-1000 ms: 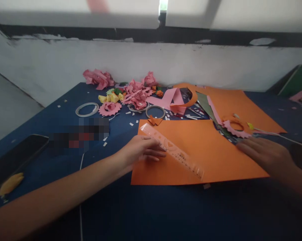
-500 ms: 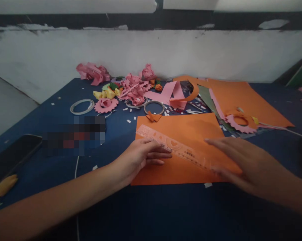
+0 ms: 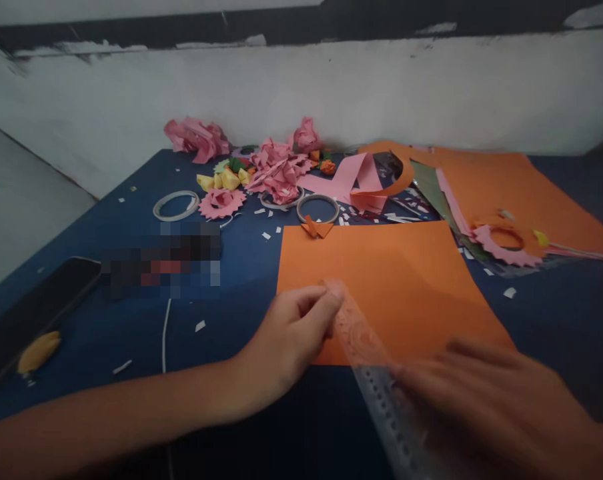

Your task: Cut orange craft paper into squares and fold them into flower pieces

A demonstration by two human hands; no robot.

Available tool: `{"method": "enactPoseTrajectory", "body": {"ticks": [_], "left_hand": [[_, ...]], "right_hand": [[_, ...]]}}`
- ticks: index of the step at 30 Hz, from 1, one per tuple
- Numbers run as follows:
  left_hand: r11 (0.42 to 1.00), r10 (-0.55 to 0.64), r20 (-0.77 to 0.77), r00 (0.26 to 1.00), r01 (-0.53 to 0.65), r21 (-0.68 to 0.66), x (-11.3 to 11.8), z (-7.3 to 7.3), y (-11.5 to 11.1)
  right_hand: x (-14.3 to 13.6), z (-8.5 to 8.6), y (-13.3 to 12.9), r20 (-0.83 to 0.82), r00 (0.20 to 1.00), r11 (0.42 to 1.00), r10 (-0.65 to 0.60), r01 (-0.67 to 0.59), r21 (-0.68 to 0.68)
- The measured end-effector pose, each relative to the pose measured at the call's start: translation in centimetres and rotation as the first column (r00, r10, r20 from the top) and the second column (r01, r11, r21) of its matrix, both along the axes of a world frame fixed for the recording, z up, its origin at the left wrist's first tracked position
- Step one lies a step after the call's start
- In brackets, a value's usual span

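Note:
A clear plastic ruler (image 3: pixel 364 340) with cut-out shapes lies slantwise over an orange paper sheet (image 3: pixel 406 280), its near end reaching past the sheet's front edge. My left hand (image 3: pixel 296 333) is closed, pinching the ruler's far end between thumb and fingers. Beside the ruler's near half is my right hand (image 3: pixel 501 407), smeared by motion, with fingers stretched out along the ruler's edge. Whether they press on it I cannot tell. A folded orange paper piece (image 3: pixel 316 228) rests on the sheet's back edge.
Behind the sheet are tape rolls (image 3: pixel 176 206), crumpled pink paper (image 3: pixel 276 173), a pink paper strip (image 3: pixel 364 177) and white scraps. More orange sheets (image 3: pixel 526 193) lie at the right. A dark phone (image 3: pixel 41 313) and a yellow piece (image 3: pixel 39 353) lie at left on the blue table (image 3: pixel 241 320).
The ruler has swung from lying across the sheet to pointing toward me. My left hand has closed on its far end; my right hand has moved nearer to me. The view has shifted slightly.

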State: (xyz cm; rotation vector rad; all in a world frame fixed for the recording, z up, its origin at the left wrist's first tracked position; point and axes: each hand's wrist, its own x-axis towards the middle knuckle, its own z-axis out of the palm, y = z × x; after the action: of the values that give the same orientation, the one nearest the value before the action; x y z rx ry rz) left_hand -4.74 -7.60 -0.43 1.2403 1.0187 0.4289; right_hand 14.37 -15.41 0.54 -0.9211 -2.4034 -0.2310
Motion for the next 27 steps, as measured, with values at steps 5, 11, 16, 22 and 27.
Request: {"method": "enactPoseTrajectory", "body": {"ticks": [5, 11, 16, 22, 27], "left_hand": [[0.022, 0.016, -0.187, 0.982, 0.187, 0.982, -2.2, 0.0, -1.1], [-0.242, 0.146, -0.542, 0.828, 0.561, 0.792, -2.8, -2.4, -0.9], [-0.286, 0.152, -0.55, 0.821, 0.569, 0.771, -3.0, -2.1, -0.7], [-0.264, 0.147, -0.485, 0.862, 0.507, 0.821, -3.5, -2.8, -2.8], [-0.109, 0.17, -0.465, 0.869, 0.485, 0.867, -4.3, -4.1, -5.5]], "right_hand": [[1.1, 0.1, 1.6, -0.352, 0.767, 0.662, -0.537, 0.124, -0.739], [2.4, -2.8, 1.3, -0.14, 0.657, -0.05, -0.741, -0.262, -0.964], [5.6, -4.5, 1.1, -0.226, 0.674, 0.348, -0.704, 0.05, -0.936], [6.8, -5.6, 0.8, 0.184, 0.919, 0.905, -0.349, 0.381, -0.188], [7.1, -6.4, -0.6, 0.099, 0.975, 0.942, -0.201, 0.22, -0.253]]}}
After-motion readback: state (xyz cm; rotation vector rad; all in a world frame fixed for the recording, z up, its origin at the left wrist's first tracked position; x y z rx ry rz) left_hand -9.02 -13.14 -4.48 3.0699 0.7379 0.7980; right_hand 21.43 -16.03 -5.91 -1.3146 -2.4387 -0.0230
